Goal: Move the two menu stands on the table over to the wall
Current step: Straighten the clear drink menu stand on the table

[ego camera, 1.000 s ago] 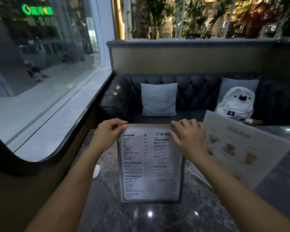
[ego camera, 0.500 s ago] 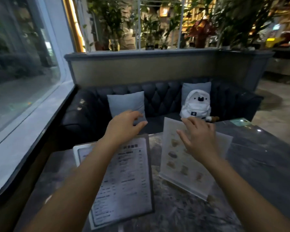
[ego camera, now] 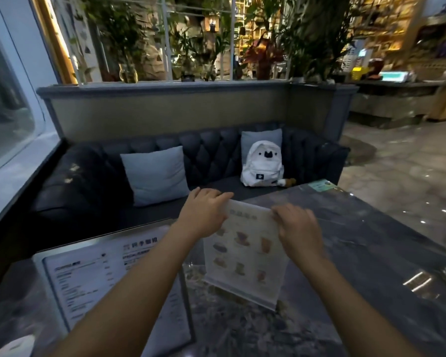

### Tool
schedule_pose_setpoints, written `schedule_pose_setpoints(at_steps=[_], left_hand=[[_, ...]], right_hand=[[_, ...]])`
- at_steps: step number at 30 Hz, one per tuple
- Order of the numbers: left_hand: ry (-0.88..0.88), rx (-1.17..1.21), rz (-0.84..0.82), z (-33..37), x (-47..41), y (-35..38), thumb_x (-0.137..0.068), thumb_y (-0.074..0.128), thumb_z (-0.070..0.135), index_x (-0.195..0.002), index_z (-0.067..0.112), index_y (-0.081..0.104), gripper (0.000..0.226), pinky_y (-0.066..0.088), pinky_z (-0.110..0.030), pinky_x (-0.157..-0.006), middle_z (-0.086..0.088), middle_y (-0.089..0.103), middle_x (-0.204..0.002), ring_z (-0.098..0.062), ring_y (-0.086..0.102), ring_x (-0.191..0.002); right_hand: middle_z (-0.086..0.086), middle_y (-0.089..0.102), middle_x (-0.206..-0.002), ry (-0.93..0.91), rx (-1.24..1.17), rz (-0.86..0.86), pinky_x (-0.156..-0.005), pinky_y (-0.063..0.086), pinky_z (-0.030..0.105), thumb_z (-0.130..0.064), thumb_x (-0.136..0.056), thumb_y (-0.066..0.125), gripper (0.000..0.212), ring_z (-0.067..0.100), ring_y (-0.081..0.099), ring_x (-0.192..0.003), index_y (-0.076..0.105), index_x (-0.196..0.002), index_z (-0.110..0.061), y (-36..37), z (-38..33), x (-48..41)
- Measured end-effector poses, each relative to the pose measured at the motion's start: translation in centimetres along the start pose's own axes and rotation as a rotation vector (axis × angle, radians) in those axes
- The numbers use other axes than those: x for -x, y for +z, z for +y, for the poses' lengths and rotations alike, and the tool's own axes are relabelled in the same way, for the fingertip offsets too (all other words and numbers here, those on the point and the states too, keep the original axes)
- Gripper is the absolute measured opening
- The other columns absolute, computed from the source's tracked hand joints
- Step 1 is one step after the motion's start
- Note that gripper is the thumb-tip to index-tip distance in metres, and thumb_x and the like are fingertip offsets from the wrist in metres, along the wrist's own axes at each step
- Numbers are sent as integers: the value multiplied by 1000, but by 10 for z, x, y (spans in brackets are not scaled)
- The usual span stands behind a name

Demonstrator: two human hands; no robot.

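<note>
1. Gripping the top edge of the picture menu stand (ego camera: 245, 256), the left hand (ego camera: 204, 215) and right hand (ego camera: 298, 228) each curl their fingers over an upper corner, pinching it.
2. This stand sits upright near the middle of the dark marble table (ego camera: 371, 253), tilted slightly back.
3. The framed text menu stand (ego camera: 88, 276) stands on the window side, nearer the wall, under the left forearm; judging by its place, it is already dealt with.
4. The second stand appears to be the step in hand.
5. Next it likely needs lifting or sliding left, set beside the framed one without knocking it.
</note>
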State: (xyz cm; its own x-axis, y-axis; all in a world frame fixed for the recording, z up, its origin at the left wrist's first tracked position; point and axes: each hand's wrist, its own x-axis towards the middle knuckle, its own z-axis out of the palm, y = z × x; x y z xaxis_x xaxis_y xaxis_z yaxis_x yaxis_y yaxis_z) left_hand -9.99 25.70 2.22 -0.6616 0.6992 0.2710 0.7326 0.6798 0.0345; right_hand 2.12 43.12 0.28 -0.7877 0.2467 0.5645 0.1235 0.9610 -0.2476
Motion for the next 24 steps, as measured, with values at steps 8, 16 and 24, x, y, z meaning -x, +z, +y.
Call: schedule_pose_setpoints(at_steps=[8,16,24], left_hand=[[-84,120,141,0,1,-3,-93,41,16,-116,33,56,33,33,-39,-81,-4,63,-108,-25,53,-101],[-214,299,166,14,14,4,-93,41,15,-112,29,61,31,42,-36,-68,-4,57,-90,-23,53,-89],[-341,246,241,45,34,0,-93,40,11,-119,30,57,36,32,-33,-59,-1,47,-84,-22,50,-88]], right_hand=[[17,68,-89,30,-227,-13,-72,40,42,-7,-86,56,10,38,59,-82,66,-88,-8,0,16,-13],[13,65,-91,69,-410,-121,-73,46,42,-18,-87,57,10,28,58,-86,65,-88,-11,6,33,-38],[8,61,-87,26,-581,-215,-66,35,18,-12,-85,61,10,18,54,-82,68,-90,-6,3,40,-46]])
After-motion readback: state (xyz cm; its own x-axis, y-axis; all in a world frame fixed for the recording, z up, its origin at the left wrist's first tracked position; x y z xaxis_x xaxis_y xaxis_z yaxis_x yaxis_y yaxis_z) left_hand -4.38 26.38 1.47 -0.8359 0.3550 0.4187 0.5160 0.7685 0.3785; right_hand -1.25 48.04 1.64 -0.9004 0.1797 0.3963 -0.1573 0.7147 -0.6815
